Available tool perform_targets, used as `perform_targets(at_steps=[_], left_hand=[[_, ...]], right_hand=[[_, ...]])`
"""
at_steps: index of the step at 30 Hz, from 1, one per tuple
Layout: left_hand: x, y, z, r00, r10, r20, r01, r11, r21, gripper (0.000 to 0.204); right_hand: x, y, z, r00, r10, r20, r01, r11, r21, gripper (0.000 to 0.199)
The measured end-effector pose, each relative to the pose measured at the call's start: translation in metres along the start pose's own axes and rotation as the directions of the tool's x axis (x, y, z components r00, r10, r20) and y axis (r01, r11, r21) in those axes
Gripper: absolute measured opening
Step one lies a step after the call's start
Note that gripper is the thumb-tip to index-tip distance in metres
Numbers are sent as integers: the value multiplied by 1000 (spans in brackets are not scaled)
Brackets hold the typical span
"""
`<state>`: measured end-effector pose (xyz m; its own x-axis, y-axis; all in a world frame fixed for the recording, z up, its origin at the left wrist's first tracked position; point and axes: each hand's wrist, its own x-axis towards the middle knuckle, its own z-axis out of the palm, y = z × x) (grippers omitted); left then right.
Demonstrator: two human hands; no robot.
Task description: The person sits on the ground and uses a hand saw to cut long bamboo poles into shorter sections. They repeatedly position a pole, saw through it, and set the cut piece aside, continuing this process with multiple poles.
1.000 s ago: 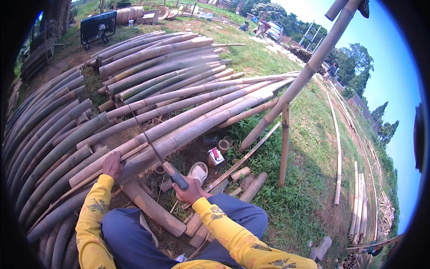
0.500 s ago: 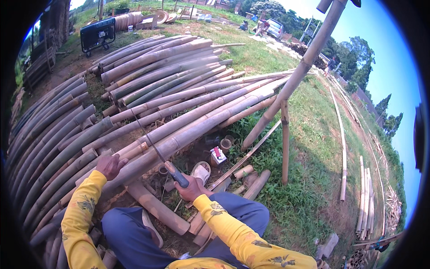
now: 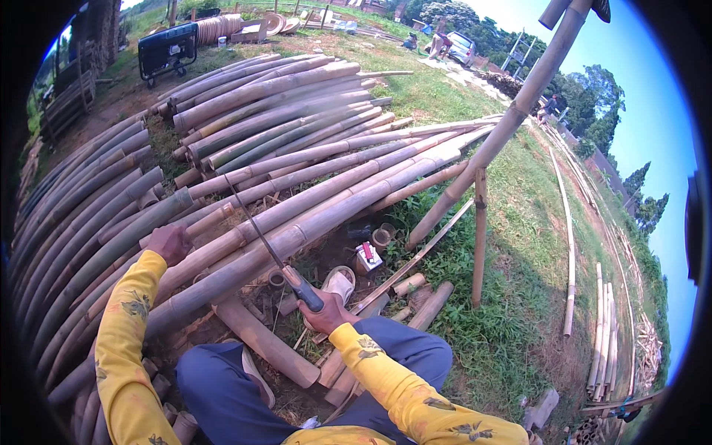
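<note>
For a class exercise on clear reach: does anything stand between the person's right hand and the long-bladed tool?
Nothing visible does: the right hand is closed around the tool's handle. Its thin blade slants across the view of the bamboo poles.

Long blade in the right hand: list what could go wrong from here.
1. The long blade, held by its handle in the right hand, is uncovered; a slip leftward might cut the ungloved left hand.
2. The round bamboo poles beneath it show no visible straps, so they might roll.
</note>
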<state>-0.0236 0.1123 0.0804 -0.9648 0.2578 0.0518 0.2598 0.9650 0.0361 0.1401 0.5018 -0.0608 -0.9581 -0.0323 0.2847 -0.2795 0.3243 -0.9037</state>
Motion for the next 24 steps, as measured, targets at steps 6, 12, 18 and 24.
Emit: perform_targets(at_steps=[6,12,18,24], left_hand=[[-34,-6,20,997,6,79,-11,998,65,34],[-95,23,63,985,74,159,-85,995,60,44],[-189,78,118,899,-20,437,44,998,-46,46],[-230,109,159,903,248,350,-179,960,-218,28]], right_hand=[[4,-13,-3,1000,-2,1,2,1000,17,12],[4,-10,-11,1000,-21,-18,20,999,-48,28],[3,-25,-5,977,203,57,-209,972,112,8],[1,-3,-4,996,72,60,-76,995,61,17]])
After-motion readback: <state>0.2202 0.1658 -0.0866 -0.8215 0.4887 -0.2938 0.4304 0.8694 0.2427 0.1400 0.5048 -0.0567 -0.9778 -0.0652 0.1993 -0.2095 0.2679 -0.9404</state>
